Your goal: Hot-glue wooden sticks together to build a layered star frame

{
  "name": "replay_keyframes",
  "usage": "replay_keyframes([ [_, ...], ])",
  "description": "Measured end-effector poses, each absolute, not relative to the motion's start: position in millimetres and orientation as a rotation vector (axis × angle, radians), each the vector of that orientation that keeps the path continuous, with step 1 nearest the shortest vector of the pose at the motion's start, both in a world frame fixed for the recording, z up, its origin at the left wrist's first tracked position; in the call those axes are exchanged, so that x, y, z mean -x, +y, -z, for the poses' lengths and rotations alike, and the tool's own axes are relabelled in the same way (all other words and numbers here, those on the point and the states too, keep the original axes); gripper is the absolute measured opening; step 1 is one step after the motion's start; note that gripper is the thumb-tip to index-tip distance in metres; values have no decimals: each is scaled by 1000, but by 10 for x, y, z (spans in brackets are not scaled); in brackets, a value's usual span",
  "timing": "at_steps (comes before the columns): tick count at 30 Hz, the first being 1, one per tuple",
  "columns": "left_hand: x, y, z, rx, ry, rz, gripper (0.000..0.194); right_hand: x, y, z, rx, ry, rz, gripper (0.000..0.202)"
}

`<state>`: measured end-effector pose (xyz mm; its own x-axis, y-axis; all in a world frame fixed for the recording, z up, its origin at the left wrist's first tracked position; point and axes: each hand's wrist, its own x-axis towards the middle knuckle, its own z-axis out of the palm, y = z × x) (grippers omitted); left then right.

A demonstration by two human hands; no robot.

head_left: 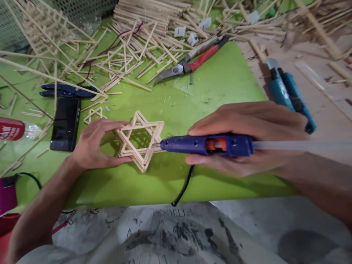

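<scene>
My right hand (247, 128) is wrapped around a blue glue gun (187, 145), a clear glue stick (291, 145) running out of its back end. The gun's metal nozzle meets the right side of a six-pointed star (140, 157) built of stacked wooden sticks. On the star's left points, my left hand (95, 143) grips between thumb and fingers. Just beyond that hand lies a smaller stick star (95, 115), partly hidden by it. The green tabletop (220, 187) is under both stars.
A black phone (65, 124) and dark blue pliers (68, 90) lie left. Red-handled cutters (192, 60) rest behind the star, near piled sticks (148, 22). A teal utility knife (291, 91) is at right, a red-labelled bottle (12, 129) at far left. A black cord (185, 187) crosses the front edge.
</scene>
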<state>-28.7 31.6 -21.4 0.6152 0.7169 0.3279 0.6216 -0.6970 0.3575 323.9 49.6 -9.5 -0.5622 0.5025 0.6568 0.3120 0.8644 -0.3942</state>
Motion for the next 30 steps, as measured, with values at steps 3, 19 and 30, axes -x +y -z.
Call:
replay_keyframes([
  [3, 287, 319, 217, -2627, 1093, -683, 83, -3231, 521, 80, 542, -2211, -311, 35],
  [19, 297, 316, 223, -2628, 1098, -680, 84, -3243, 502, 87, 609, -2194, -377, 30],
  [30, 292, 321, 219, -2647, 1092, -691, 83, -3230, 508, 99, 610, -2181, -403, 27],
])
